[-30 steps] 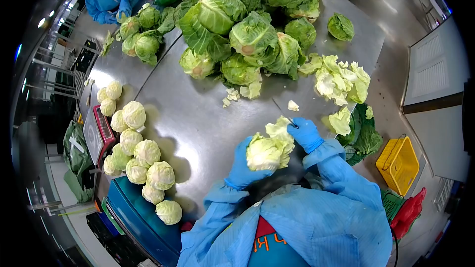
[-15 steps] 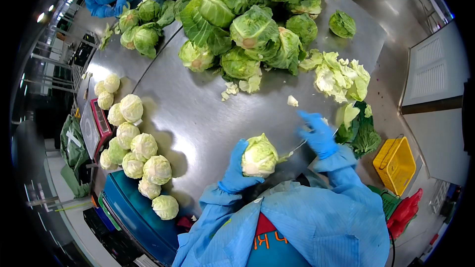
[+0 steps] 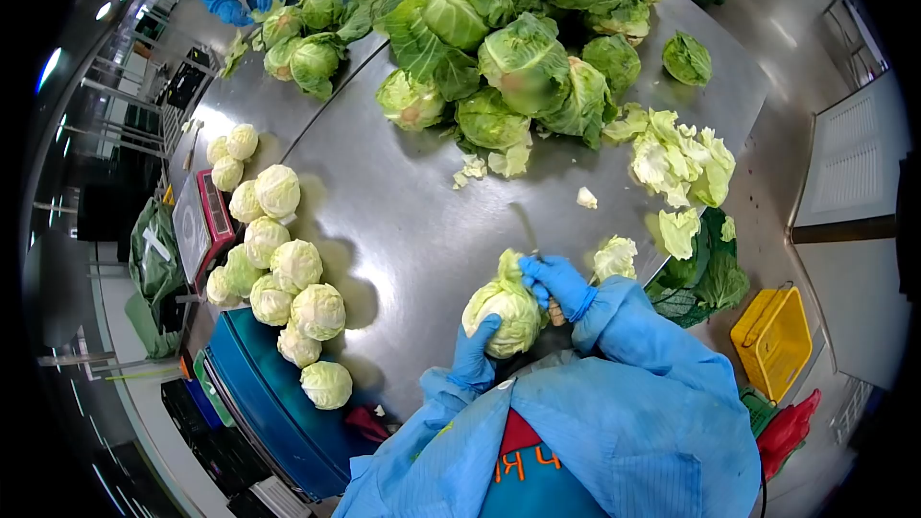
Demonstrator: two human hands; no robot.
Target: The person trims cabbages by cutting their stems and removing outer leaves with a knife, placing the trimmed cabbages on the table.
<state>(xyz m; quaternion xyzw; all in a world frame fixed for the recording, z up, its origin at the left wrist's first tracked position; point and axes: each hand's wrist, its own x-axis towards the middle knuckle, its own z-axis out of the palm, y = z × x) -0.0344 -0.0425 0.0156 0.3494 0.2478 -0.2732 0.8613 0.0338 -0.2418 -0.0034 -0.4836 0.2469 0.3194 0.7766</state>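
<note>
Left hand (image 3: 474, 350) cups a cabbage (image 3: 507, 318) at the table's (image 3: 413, 230) near side.
Its grip is half-curled; the right hand (image 3: 558, 286) closes on a knife (image 3: 556, 314), apparently touching leaf too. Since the earlier frame, that hand has returned to the cabbage; a loose leaf (image 3: 615, 258) shows beyond.

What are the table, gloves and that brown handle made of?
The table looks like smooth metal, grey with shiny glare. The blue gloves seem thin, smooth rubber or plastic, clinging closely. The brown handle, dull and tan, may be wood; too small to tell.
</note>
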